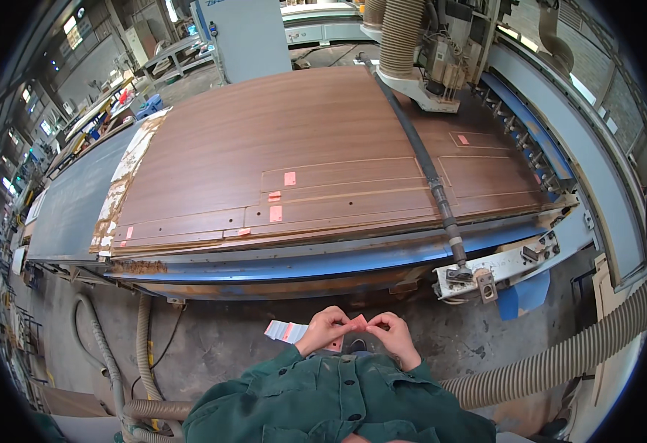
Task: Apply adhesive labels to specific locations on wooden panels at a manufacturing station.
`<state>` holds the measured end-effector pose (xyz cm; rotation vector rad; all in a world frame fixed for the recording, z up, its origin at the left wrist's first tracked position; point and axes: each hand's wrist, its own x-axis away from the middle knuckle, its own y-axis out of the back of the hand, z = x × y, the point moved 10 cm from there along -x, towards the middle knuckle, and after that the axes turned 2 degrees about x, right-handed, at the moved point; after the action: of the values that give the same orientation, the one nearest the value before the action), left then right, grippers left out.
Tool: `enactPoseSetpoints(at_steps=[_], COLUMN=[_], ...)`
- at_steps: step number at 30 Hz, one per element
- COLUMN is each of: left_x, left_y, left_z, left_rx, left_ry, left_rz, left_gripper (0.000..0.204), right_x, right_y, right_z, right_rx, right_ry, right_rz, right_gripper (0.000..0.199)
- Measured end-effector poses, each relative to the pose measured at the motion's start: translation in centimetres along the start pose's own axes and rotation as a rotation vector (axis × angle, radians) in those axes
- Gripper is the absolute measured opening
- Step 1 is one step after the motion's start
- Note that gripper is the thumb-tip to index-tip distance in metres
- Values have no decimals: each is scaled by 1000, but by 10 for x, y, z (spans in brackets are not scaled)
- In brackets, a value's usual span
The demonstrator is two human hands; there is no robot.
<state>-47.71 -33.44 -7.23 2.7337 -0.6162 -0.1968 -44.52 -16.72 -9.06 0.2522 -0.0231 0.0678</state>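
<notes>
Labels [275, 213] atop the panel [264, 122]

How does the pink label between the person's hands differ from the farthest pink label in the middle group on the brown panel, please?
The held label is pinched between the left hand and right hand, while the panel label lies on the brown panel. The held label is partly covered by the hands, while the panel label is fully in view. Both are pink.
</notes>
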Motion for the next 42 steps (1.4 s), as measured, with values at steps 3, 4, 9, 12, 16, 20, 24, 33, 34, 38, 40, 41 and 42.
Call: enactPoseSetpoints(at_steps=[3, 4, 9, 12, 16, 20, 24, 33, 34, 38, 40, 41, 42], left_x=[-10, -13, -31, -44, -58, -56, -52, -60, -62, -76, -87, -93, -100], left_y=[-16, -15, -5, 17, 54, 80, 90, 98, 100, 99, 95, 93, 90], left_z=[-2, -4, -9, -11, -3, 21, 36, 53, 56, 65, 63, 65, 60], left_rx=[-15, -6, -82, -88, -105, -91, -87, -33, -37, -71, -40, -21, -74], left_ry=[27, 19, 9, -25, -47, 46, 85, 192, 212, 269, 249, 270, 241], left_rz=[55, 38, 61, -10, -140, -152, -149, -149, -165, -196, -225, -225, -221], left_gripper=[15, 15, 17, 15, 12, 13, 12, 16, 16, 18, 18, 18, 18], right_x=[-1, -4, -22, -38, -56, -70, -76, -103, -109, -135, -146, -151, -156], right_y=[11, 16, 18, 23, 38, 46, 39, 21, 22, 39, 49, 54, 65], right_z=[-14, -14, -24, -7, 5, 2, -3, 8, 3, 12, 10, 11, 10], right_rx=[-137, -131, -152, -61, 110, 147, 134, 140, 148, 187, 200, 223, 218], right_ry=[-103, -93, -204, -85, -41, -95, -152, -87, -133, -39, -44, -33, -22], right_rz=[62, 53, 1, -65, -163, -195, -227, -180, -157, -126, -83, -70, -100], right_gripper=[7, 7, 8, 8, 8, 9, 8, 9, 9, 9, 11, 11, 11])
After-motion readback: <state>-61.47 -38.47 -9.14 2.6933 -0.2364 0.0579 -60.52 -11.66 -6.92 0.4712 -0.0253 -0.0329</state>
